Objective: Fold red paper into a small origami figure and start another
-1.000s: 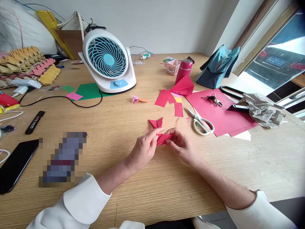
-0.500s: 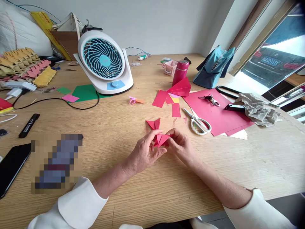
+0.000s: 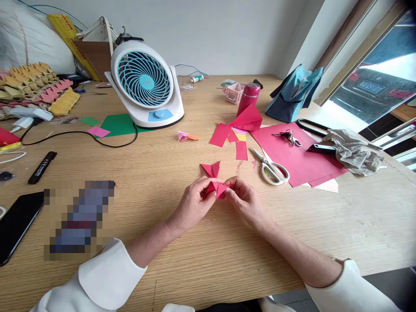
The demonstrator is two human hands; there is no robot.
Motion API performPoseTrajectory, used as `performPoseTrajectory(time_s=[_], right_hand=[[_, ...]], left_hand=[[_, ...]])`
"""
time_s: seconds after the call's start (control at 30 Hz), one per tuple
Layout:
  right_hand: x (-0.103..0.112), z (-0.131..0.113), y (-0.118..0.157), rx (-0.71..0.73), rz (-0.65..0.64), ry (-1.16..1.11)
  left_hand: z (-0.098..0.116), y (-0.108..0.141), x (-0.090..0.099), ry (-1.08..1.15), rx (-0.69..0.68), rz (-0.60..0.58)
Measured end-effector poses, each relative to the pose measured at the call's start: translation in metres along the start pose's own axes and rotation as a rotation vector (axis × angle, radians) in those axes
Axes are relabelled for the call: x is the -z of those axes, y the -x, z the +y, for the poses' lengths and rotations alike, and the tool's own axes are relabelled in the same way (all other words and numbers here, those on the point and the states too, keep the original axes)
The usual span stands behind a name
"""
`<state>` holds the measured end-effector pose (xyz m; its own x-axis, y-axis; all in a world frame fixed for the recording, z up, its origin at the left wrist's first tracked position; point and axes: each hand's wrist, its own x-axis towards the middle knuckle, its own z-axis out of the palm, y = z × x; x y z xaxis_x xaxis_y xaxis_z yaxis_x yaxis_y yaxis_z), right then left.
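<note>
Your left thumb had swung in against the folded red paper, after standing clear of its near edge half a second earlier. Both hands were at work on the piece, to the left of the white-handled scissors and nearer to you. Your left hand pinched its left side between thumb and fingers; your right hand gripped its right tip the same way. A second folded red piece lay left of the scissors, just beyond your left fingers. Farther from you than the scissors, and to their left, were a small red rectangle near the blades and a larger red strip. Just right of the scissors, a broad red sheet bore a bunch of keys. Well beyond the scissors rose a pink bottle and, far to their left, a white fan with blue blades or grille; which of the two was coloured, you could not tell.
</note>
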<state>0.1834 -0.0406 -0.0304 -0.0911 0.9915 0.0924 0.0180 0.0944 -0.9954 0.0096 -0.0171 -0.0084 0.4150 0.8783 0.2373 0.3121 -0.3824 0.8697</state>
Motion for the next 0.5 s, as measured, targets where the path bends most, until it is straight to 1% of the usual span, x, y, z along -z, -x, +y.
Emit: performPoseTrajectory(time_s=[0.13,0.2,0.27,0.4,0.5], right_hand=[[0.003,0.0,0.001,0.152,0.097,0.198],[0.004,-0.003,0.001,0.235,0.111,0.286],[0.005,-0.007,0.001,0.286,0.107,0.33],[0.004,-0.012,0.001,0.301,0.084,0.325],[0.004,-0.011,0.001,0.248,0.067,0.299]], left_hand=[[0.003,0.002,-0.001,-0.051,-0.042,-0.02],[0.004,0.003,-0.002,-0.047,-0.05,-0.049],[0.005,0.003,-0.003,-0.037,-0.064,-0.079],[0.009,0.002,-0.003,-0.057,-0.096,-0.119],[0.008,0.001,-0.001,-0.115,-0.104,-0.169]])
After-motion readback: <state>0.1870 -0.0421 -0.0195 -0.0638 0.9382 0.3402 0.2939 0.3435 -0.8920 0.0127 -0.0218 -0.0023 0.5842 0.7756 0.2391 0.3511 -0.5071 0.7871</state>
